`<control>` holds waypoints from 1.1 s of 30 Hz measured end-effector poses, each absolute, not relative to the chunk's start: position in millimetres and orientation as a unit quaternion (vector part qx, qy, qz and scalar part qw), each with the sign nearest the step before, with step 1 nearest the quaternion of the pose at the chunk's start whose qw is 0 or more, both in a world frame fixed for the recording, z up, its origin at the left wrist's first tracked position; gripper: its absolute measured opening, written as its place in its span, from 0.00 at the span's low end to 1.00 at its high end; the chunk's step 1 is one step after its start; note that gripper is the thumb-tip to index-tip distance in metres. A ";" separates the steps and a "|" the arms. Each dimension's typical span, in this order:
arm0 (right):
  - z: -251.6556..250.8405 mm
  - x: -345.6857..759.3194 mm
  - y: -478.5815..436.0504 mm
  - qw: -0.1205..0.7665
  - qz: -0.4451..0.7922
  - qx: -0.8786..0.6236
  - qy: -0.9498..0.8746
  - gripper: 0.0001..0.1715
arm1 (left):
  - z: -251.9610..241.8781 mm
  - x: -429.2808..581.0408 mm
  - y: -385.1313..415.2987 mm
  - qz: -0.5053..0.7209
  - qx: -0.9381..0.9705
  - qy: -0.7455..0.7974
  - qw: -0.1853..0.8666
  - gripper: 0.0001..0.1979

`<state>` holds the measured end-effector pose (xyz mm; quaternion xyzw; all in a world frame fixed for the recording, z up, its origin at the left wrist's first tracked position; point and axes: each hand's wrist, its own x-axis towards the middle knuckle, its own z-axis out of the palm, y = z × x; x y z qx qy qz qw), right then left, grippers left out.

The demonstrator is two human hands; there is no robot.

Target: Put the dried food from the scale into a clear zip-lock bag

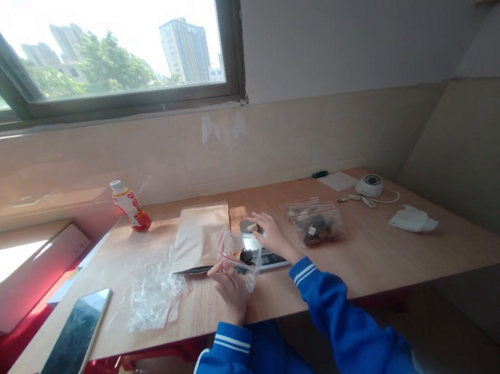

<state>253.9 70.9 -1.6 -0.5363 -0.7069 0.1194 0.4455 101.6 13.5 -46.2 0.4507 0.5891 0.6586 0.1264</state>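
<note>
My left hand [229, 287] is closed on a small clear zip bag [239, 255] with something dark inside, held upright just above the wooden table [388, 259]. My right hand [272, 234] reaches forward over a flat scale [267, 258], fingers pinched on a small pale item I cannot make out. A brown paper pouch [200, 235] lies flat to the left of the scale. To the right of my right hand sits another clear bag [317, 223] holding dark pieces.
Empty clear zip bags [152, 291] lie at the left, and a smartphone [71, 339] overhangs the table's left front corner. A small drink bottle [130, 206] stands at the back left. A white round device with a cable [370, 185], white paper [337, 181] and a white object [413, 219] sit at the right.
</note>
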 end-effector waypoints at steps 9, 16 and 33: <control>1.1 255.9 69.0 0.434 0.094 -0.579 -0.684 0.09 | -45.5 100.7 13.1 0.661 0.444 0.583 0.161 0.16; 51.8 242.6 40.8 0.690 0.133 -0.531 -0.474 0.19 | -44.4 101.2 11.4 0.643 0.440 0.599 0.182 0.18; 7.9 209.1 -28.4 0.522 0.293 -0.508 -0.619 0.41 | -40.9 101.5 10.6 0.675 0.422 0.579 0.177 0.13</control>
